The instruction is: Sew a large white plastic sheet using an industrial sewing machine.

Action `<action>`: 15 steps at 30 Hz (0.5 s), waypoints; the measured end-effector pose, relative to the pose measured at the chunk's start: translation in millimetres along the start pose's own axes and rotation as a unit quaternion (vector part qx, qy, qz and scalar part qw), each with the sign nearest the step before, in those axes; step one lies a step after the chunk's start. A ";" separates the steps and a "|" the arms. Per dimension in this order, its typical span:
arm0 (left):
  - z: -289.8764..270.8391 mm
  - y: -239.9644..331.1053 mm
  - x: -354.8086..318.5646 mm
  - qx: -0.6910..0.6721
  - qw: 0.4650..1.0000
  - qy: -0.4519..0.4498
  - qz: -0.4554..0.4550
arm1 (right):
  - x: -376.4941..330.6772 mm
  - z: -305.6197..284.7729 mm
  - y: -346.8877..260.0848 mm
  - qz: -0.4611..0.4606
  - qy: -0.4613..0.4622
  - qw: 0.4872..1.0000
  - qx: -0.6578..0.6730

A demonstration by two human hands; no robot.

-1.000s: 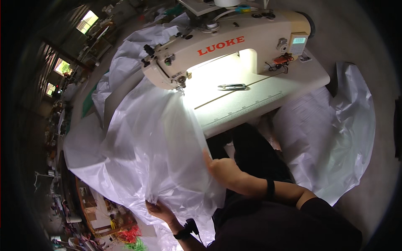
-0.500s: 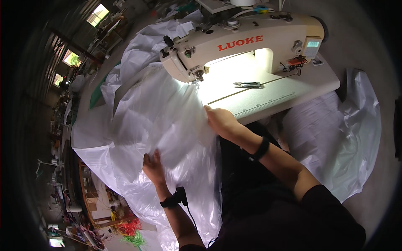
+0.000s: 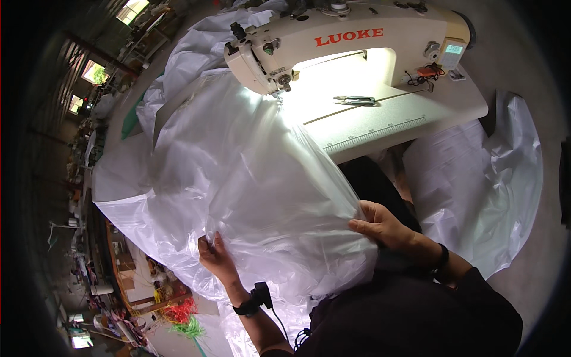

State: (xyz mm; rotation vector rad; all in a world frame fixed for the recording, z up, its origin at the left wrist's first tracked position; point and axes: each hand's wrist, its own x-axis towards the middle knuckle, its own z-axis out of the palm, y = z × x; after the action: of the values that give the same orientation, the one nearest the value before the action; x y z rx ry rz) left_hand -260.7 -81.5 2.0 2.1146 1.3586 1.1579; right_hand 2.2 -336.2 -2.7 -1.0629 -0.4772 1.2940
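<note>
The left hand point(image 3: 215, 257) pinched the near edge of the translucent plastic sheet point(image 3: 250, 172); the right hand point(image 3: 380, 225) gripped its right fold. Beyond both grips the sheet ran up to the sewing machine point(image 3: 339, 41) on the bench point(image 3: 410, 119).

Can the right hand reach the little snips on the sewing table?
Probably yes. The right hand grips the plastic sheet, but the table between it and the snips looks bare.

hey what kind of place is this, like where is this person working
Most likely a sewing workshop or small factory. An industrial sewing machine sits on a work table, large white plastic sheeting is held by the left hand and right hand, and cluttered workbenches line the room.
</note>
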 end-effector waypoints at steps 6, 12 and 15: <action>-13.9 -10.2 -8.7 -0.036 0.998 -0.033 -0.045 | -6.5 -26.0 22.7 0.064 0.026 0.931 -0.359; -19.9 -52.8 -40.7 0.080 0.996 0.035 0.011 | 12.6 -19.3 15.8 -0.076 0.107 0.914 -0.383; -35.6 -49.2 -49.7 0.176 0.970 -0.081 -0.146 | 7.8 -14.4 16.3 -0.087 0.134 0.925 -0.345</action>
State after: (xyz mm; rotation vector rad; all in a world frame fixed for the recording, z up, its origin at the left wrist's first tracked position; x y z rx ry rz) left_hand -327.0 -106.4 -31.9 2.0831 1.8264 0.6494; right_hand 7.0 -335.6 -25.2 -1.7122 -0.8296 0.8046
